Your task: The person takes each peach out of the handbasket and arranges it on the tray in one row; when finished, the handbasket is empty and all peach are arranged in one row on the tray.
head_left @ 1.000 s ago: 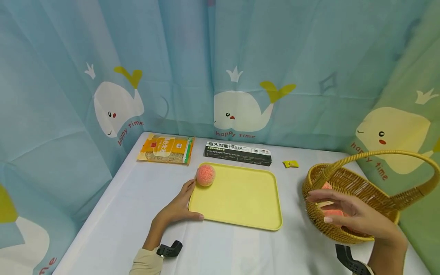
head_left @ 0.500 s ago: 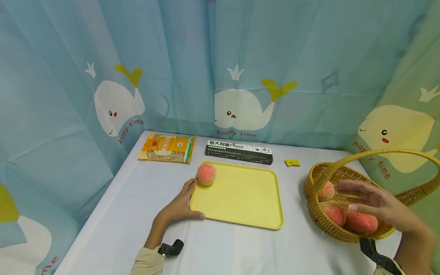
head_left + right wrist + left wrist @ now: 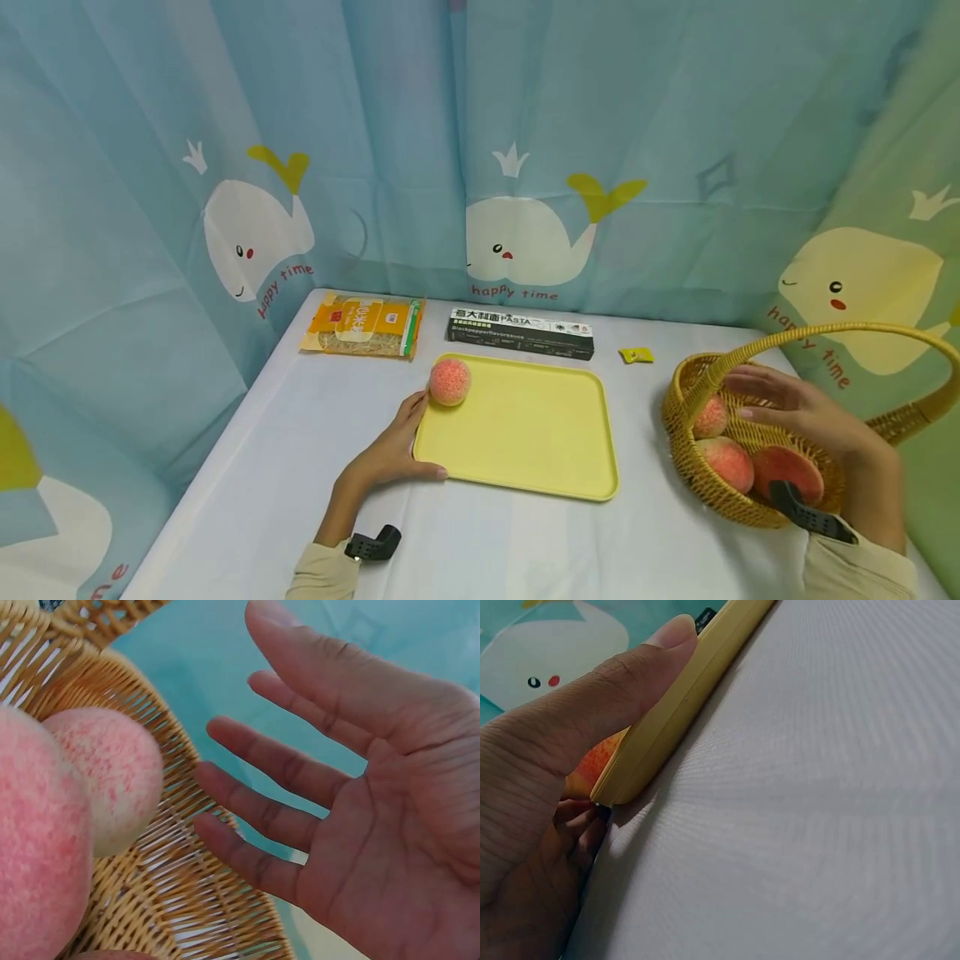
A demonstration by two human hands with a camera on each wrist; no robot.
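My left hand (image 3: 390, 450) holds the near left corner of a yellow rectangular tray (image 3: 525, 425). Its thumb (image 3: 641, 675) lies against the tray's near edge, with the other fingers along the left side. A pink peach (image 3: 450, 382) sits in the tray's far left corner. Over the wicker basket (image 3: 678, 450) at the right, my right hand (image 3: 806, 417) hovers with spread fingers and an empty palm. Inside the basket lie a small peach (image 3: 711, 417), a peach (image 3: 727, 464) and a redder peach (image 3: 787, 475), partly covered by the wrist strap. The right wrist view shows the fingers apart from the peaches.
Behind the tray lie an orange grain bag (image 3: 363, 327) and a black pasta box (image 3: 520, 333). A small yellow packet (image 3: 636, 356) is between the box and the basket. The basket's tall handle (image 3: 847, 329) arches above it. Curtains enclose the white table (image 3: 262, 467).
My right hand first moved right, uncovering peaches in the basket, then shifted slightly up and left toward its far side. The left hand, tray and peach on it stay put.
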